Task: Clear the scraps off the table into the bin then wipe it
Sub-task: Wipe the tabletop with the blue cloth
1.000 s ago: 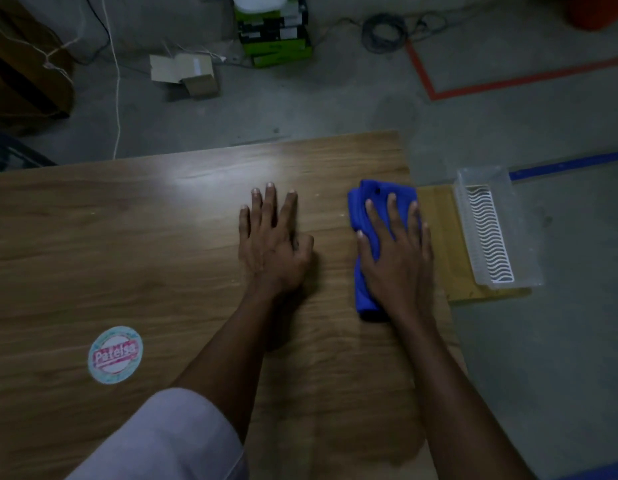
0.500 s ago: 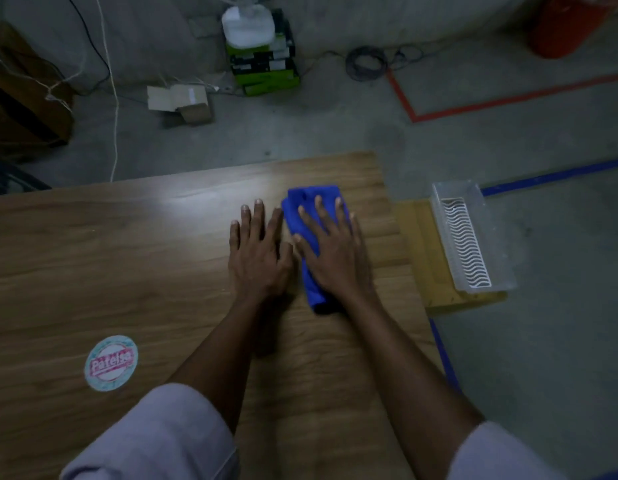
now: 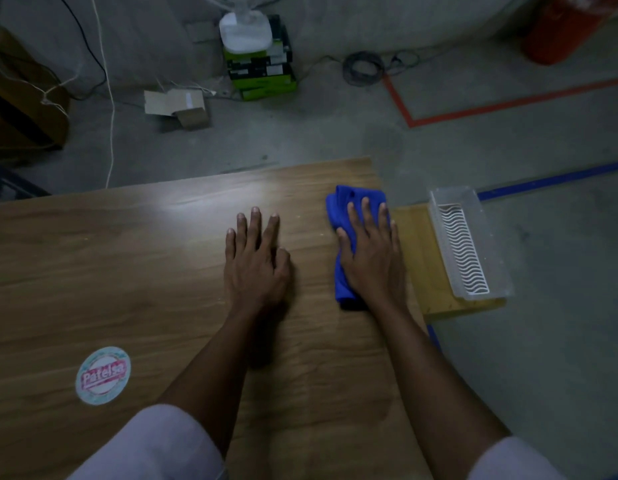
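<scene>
A folded blue cloth [image 3: 349,206] lies on the wooden table [image 3: 127,271] near its right edge. My right hand [image 3: 373,258] presses flat on top of the cloth with fingers spread, covering most of it. My left hand [image 3: 255,261] rests palm down on the bare wood a little to the left, holding nothing. A clear plastic bin [image 3: 474,244] with a white ribbed insert sits on a low wooden stand just right of the table. I see no scraps on the tabletop.
A round pink and white sticker [image 3: 102,375] is stuck to the table at the front left. On the floor beyond are green boxes [image 3: 262,69], a small cardboard box [image 3: 177,107], cables [image 3: 364,65], an orange container [image 3: 564,29] and tape lines.
My right hand has slid the blue cloth from beside my left hand back to the right, toward the table's right edge. My left hand has stayed in place.
</scene>
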`<state>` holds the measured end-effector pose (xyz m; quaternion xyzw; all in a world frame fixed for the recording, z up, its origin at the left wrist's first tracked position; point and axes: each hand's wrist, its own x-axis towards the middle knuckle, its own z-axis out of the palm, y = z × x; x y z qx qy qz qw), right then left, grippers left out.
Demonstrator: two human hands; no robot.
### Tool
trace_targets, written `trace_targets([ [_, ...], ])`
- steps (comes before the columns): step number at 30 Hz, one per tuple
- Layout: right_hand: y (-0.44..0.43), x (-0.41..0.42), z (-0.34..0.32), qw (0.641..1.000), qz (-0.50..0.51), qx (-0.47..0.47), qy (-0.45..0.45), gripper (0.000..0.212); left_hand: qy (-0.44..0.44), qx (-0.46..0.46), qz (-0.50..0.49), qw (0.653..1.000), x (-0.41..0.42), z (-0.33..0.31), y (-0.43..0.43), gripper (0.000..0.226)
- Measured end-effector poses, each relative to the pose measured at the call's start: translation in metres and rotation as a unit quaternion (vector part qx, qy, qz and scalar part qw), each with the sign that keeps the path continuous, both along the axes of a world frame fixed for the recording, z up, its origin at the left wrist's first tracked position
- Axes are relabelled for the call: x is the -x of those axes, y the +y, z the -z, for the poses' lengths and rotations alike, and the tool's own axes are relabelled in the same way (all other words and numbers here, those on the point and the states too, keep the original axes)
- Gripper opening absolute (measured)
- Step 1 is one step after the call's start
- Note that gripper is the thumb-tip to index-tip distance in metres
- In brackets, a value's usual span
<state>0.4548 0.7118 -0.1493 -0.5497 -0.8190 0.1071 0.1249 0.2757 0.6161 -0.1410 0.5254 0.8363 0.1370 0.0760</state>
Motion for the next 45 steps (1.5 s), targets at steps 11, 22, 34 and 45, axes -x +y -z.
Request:
trace_targets([
  [11, -0.027, 0.047, -0.006, 0.976, -0.214, -0.005, 0.033, 0.059, -0.006, -0.038, -0.004, 0.999, 0.006, 0.003, 0.003, 0.081],
  [22, 0.088, 0.019, -0.011, 0.997, 0.057, 0.049, 0.036, 0.062, 0.002, -0.011, -0.006, 1.0, 0.003, -0.002, 0.005, 0.08],
  [34, 0.027, 0.014, -0.008, 0.965, -0.256, 0.023, 0.053, 0.057, 0.003, -0.028, -0.005, 1.0, 0.003, 0.0, 0.005, 0.082],
  [45, 0.085, 0.062, -0.013, 0.988, -0.143, 0.031, 0.044, 0.059, 0.011, -0.029, -0.014, 0.999, 0.004, 0.002, 0.004, 0.082],
])
